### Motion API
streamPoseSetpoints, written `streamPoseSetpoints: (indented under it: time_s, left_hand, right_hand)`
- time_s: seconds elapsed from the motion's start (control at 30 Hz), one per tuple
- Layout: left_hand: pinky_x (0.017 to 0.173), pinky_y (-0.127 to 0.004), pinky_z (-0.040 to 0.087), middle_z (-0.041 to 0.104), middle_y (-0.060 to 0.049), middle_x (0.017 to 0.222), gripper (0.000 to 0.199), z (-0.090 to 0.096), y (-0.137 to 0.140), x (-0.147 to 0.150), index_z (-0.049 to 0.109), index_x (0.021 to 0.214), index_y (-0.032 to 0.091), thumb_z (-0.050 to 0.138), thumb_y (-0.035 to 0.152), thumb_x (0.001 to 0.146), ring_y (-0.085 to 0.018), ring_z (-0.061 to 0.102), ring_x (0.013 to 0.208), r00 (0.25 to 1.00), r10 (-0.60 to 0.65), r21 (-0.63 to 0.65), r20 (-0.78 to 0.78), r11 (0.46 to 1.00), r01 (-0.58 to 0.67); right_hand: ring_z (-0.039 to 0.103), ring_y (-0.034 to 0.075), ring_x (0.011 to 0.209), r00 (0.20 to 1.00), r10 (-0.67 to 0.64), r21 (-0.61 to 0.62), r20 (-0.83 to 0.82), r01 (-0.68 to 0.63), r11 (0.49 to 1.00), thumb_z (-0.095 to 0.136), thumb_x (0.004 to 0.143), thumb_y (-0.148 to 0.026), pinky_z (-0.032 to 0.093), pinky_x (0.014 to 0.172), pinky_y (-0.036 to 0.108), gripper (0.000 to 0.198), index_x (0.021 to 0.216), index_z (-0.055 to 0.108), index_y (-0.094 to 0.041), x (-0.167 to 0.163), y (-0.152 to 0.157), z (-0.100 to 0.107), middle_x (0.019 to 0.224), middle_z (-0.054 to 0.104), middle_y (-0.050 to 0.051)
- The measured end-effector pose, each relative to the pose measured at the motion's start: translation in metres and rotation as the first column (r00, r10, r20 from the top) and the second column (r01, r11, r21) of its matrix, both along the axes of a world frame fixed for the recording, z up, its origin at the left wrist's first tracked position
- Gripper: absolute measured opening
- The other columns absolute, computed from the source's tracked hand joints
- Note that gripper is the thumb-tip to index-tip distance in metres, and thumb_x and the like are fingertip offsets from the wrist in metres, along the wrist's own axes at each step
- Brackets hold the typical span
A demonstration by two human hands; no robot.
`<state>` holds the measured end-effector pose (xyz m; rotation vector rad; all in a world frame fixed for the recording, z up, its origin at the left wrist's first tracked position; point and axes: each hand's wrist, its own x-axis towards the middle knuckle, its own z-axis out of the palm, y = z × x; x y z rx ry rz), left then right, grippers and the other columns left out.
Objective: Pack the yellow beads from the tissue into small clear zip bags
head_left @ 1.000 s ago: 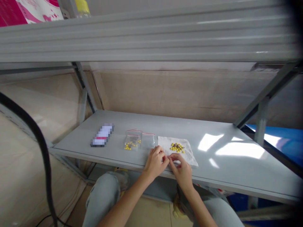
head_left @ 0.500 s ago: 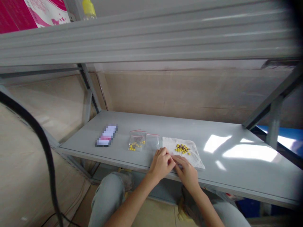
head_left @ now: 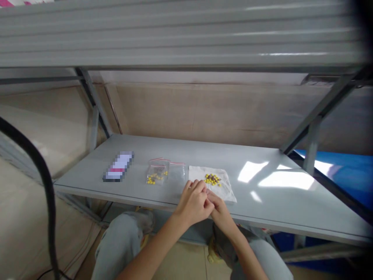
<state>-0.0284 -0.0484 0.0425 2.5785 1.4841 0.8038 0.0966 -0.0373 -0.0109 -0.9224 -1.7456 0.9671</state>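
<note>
Left hand (head_left: 192, 203) and right hand (head_left: 222, 216) together, the left now lapping fingers it earlier met tip to tip, suggesting closer two-handed work; contents cannot be told. Beads (head_left: 212, 179) on cloth (head_left: 196, 173), twelve o'clock; bags (head_left: 176, 172), ten.

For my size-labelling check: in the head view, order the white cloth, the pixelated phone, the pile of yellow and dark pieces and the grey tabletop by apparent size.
1. Grey tabletop
2. White cloth, partly covered
3. Pixelated phone
4. Pile of pieces
</note>
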Motion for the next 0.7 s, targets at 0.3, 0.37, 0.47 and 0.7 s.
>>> streamPoseSetpoints:
  time_s: [0.3,0.37,0.47,0.7]
  left_hand:
    - [0.091,-0.04,0.033,0.057,-0.007,0.099,0.031,0.017,-0.001,-0.014,0.058,0.088,0.02,0.064,0.046,0.073,-0.024,0.048,0.101,0.975,-0.222,-0.013,-0.023,0.975,0.221]
    - [0.096,-0.041,0.03,0.055,-0.008,0.111,0.059,0.018,0.002,-0.02,0.053,0.107,0.021,0.071,0.054,0.061,-0.026,0.045,0.11,0.963,-0.268,-0.027,0.016,0.963,0.268]
    - [0.1,-0.041,0.027,0.054,-0.007,0.117,0.074,0.014,0.006,-0.025,0.045,0.121,0.022,0.075,0.049,0.059,-0.025,0.043,0.115,0.956,-0.293,-0.068,0.022,0.954,0.294]
    - [0.097,-0.037,0.029,0.058,-0.003,0.104,0.028,0.007,0.01,-0.021,0.054,0.108,0.024,0.06,0.023,0.08,-0.02,0.05,0.106,0.98,-0.191,-0.056,-0.061,0.981,0.187]
  right_hand:
    - [0.056,0.018,0.071,0.996,-0.057,-0.079,-0.073,0.051,0.996,0.062,0.072,-0.031,0.049,0.061,0.026,0.015,0.074,0.066,-0.017,-0.001,-0.003,0.003,0.081,0.066,0.006]
    - [0.057,0.017,0.067,0.997,-0.06,-0.12,-0.058,0.053,0.991,0.062,0.074,-0.038,0.049,0.056,0.025,0.025,0.087,0.068,-0.017,0.002,-0.003,0.004,0.083,0.066,0.007]
    - [0.057,0.015,0.062,0.996,-0.041,-0.199,-0.075,0.026,0.98,0.059,0.078,-0.045,0.048,0.049,0.024,0.037,0.101,0.066,-0.018,0.004,-0.003,0.005,0.086,0.067,0.007]
    - [0.06,0.017,0.068,0.978,-0.093,-0.183,-0.185,0.059,0.981,0.064,0.074,-0.045,0.049,0.049,0.024,0.03,0.091,0.072,-0.021,0.004,-0.006,0.005,0.101,0.065,0.008]
